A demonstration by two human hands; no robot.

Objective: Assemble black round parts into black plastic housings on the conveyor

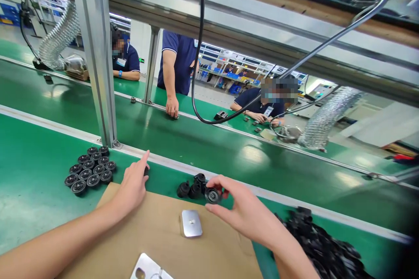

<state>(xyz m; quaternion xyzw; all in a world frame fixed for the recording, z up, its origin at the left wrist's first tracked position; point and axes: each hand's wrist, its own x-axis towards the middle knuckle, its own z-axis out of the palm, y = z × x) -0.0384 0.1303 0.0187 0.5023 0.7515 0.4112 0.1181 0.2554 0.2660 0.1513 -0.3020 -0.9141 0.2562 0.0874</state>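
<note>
My right hand (244, 209) pinches a small round black part (212, 195) between thumb and fingers, just above the brown cardboard sheet (157, 235). A few loose black parts (191, 188) lie right beside it on the green bench. My left hand (132, 185) reaches forward to the bench's far edge, forefinger stretched out, fingertips over a small dark piece that is mostly hidden. Further left, a neat cluster of several black round parts (90, 170) sits in rows. A small silver metal plate (191, 223) lies on the cardboard between my hands.
A heap of black parts (322, 244) lies at the right. Another metal plate (147, 268) is at the cardboard's near edge. A green conveyor belt (229, 148) runs beyond the bench, with an aluminium post (96, 61), a hanging black cable (196, 74), and three people working across.
</note>
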